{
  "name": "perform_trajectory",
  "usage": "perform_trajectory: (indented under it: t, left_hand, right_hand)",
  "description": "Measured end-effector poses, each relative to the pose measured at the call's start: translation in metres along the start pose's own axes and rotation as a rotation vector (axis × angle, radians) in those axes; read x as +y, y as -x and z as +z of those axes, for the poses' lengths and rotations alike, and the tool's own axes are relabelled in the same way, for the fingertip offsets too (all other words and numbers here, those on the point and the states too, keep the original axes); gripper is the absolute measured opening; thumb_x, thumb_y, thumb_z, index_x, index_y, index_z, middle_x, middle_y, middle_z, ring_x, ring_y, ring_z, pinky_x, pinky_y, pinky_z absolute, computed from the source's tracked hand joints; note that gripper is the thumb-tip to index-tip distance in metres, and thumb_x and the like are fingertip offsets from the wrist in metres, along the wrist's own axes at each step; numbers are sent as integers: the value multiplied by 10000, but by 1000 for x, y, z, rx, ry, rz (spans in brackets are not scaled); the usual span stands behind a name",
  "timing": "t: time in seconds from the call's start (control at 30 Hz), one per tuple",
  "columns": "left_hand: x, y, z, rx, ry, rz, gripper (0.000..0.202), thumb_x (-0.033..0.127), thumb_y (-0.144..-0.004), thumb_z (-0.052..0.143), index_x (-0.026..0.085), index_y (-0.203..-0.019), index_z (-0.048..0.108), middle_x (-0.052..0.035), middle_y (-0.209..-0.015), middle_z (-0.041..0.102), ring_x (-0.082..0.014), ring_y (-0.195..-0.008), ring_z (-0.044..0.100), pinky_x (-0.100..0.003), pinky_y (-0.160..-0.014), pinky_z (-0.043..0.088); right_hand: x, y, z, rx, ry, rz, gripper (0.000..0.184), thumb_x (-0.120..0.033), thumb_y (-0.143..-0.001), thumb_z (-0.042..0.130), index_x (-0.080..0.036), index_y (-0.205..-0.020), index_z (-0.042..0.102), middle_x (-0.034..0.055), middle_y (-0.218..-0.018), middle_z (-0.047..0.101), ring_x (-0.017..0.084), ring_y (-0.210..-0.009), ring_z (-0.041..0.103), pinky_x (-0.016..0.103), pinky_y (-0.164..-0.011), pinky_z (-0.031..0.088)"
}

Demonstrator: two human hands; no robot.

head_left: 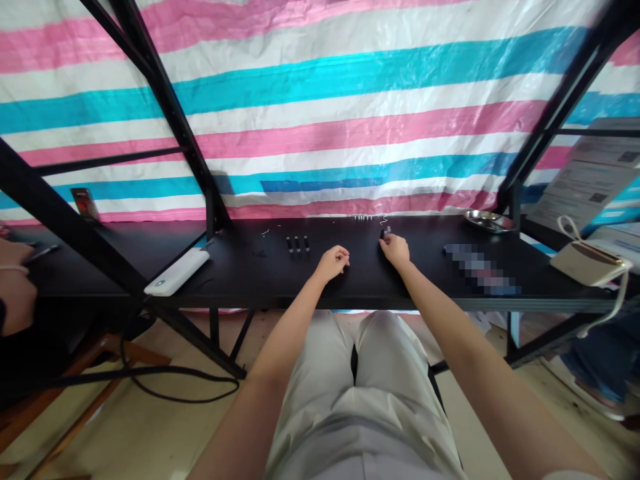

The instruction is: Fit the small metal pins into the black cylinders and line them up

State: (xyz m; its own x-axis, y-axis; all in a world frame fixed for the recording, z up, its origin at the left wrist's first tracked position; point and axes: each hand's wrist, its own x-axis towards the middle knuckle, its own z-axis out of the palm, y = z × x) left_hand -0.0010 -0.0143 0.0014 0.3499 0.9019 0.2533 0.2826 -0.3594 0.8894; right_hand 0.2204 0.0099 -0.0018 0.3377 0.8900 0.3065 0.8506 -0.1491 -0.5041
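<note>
My left hand (334, 264) is held just over the black table, its fingers curled together. Whatever may lie between those fingertips is too small to make out. Farther right, my right hand (397, 251) pinches a small black piece with a clear or silvery part (385, 233) at the tabletop. My own fingers partly cover that piece. To the left of my left hand, three short black sticks with pale ends (297, 244) stand in a row. Behind both hands, several tiny white pieces (363, 218) are lined up near the table's back edge, beside a squiggly white bit (384, 220).
A white power bank-like box (177, 272) lies at the left by the black frame post. At the right are a shiny metal dish (489, 221), a blurred-out packet (480, 270) and a beige pouch with a strap (587, 262). Another person's arm (17, 280) shows far left.
</note>
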Motion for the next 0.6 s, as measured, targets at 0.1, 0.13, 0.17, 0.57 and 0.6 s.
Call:
perform_trajectory:
  t: [0.1,0.13,0.17,0.57,0.6]
  left_hand:
    - [0,0,0,0,-6,3,54,161,-760,498,145,-811,507,8,-656,599,-44,-406,471,-194,-461,401]
    - [0,0,0,0,-7,3,55,161,-758,501,145,-810,508,9,-655,599,-43,-406,470,-191,-461,401]
    - [-1,0,0,2,-7,2,56,162,-757,504,146,-811,509,10,-654,599,-41,-407,470,-187,-461,401]
    - [-1,-1,0,1,-10,1,62,167,-756,506,148,-815,513,8,-658,607,-45,-409,470,-198,-474,406]
    - [-2,-1,0,1,-11,0,63,167,-757,507,148,-817,513,10,-659,607,-42,-411,470,-193,-473,405]
  right_hand:
    - [-1,2,-1,-4,11,4,234,-329,-822,497,-182,-922,649,89,-912,678,204,-881,619,281,-768,438]
    - [-1,2,-1,-4,13,7,234,-327,-821,497,-179,-923,647,91,-913,676,205,-884,618,282,-767,438]
    - [-1,3,-1,-6,13,8,233,-324,-821,497,-177,-925,645,92,-912,675,205,-885,617,281,-766,438]
    - [-1,4,-1,-19,20,5,234,-338,-825,495,-176,-906,643,91,-899,673,204,-874,616,273,-746,435]
    - [-1,5,-1,-21,28,-2,236,-336,-829,494,-174,-916,642,94,-900,672,205,-874,616,275,-745,435]
